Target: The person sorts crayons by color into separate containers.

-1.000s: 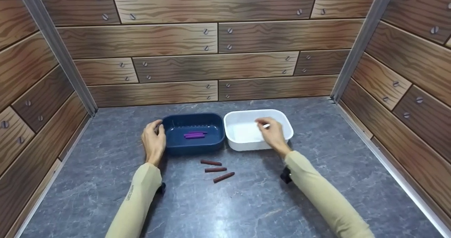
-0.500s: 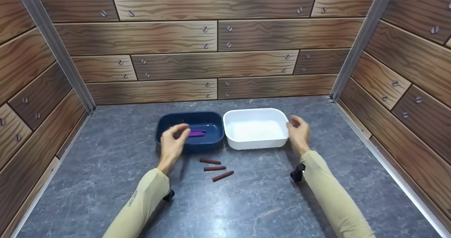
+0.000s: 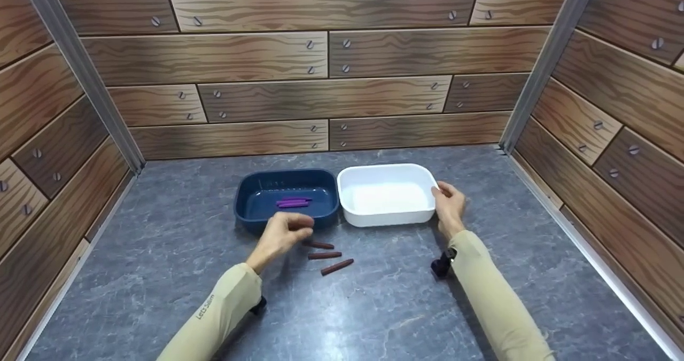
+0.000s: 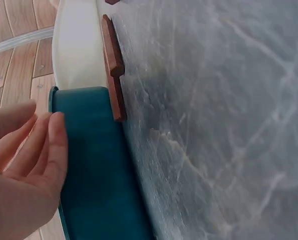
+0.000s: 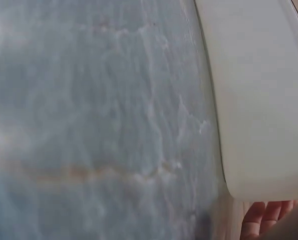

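Note:
My left hand (image 3: 283,237) hovers in front of the dark blue container (image 3: 288,226), over the left end of the rearmost brown crayon (image 3: 324,246). Its thumb and fingers curve with a gap and nothing between them, also in the left wrist view. Two more brown crayons, one in the middle (image 3: 325,256) and one nearest me (image 3: 337,267), lie on the tabletop. Several purple crayons (image 3: 293,204) lie inside the blue container. My right hand (image 3: 450,206) holds the right end of the white container (image 3: 390,220) at its rim; its fingers (image 5: 254,220) show behind that end.
Both containers stand side by side on the grey marbled tabletop (image 3: 374,307). Wood-patterned panels (image 3: 395,54) rise behind and along both sides, with grey metal strips (image 3: 545,67) at the corners.
My left hand has left the blue container's left side and moved right, toward the brown crayons. My right hand has gone from above the white container to its right end.

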A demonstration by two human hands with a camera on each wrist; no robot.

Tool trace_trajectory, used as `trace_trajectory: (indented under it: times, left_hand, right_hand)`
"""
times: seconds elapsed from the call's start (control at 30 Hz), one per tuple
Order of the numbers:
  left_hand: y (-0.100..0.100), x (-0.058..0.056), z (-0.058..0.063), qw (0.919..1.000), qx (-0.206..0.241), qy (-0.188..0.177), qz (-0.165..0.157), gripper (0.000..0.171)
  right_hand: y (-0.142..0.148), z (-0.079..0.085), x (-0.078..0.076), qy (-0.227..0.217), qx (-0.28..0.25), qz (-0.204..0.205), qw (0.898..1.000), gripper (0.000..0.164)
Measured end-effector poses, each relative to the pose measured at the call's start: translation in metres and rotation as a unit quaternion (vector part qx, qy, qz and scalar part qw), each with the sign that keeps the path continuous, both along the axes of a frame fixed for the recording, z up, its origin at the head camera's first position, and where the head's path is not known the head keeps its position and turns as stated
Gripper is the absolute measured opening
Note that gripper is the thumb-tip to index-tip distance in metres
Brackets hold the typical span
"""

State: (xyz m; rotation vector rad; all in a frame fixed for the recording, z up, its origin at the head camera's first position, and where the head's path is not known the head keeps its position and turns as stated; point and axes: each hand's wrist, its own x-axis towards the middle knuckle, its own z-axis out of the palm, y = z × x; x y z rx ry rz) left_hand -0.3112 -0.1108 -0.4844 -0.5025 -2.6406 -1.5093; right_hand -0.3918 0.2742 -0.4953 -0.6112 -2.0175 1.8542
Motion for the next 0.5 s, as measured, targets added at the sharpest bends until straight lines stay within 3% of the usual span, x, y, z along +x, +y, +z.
trace_trajectory:
  times: [0.33,0.5]
  left_hand:
    - [0.001,0.003,-0.012,0.9949,-0.088,-0.028,-0.04,0.024]
    - [0.003,0.0,-0.012,0.9914,-0.122,-0.014,-0.044,0.022]
  right_hand:
    - [-0.002,-0.004,-0.001,0.004,-0.021,0.014,1.0,0.041]
    - [-0.002,-0.003,-0.003,0.005,-0.018,0.015,1.0,0.04]
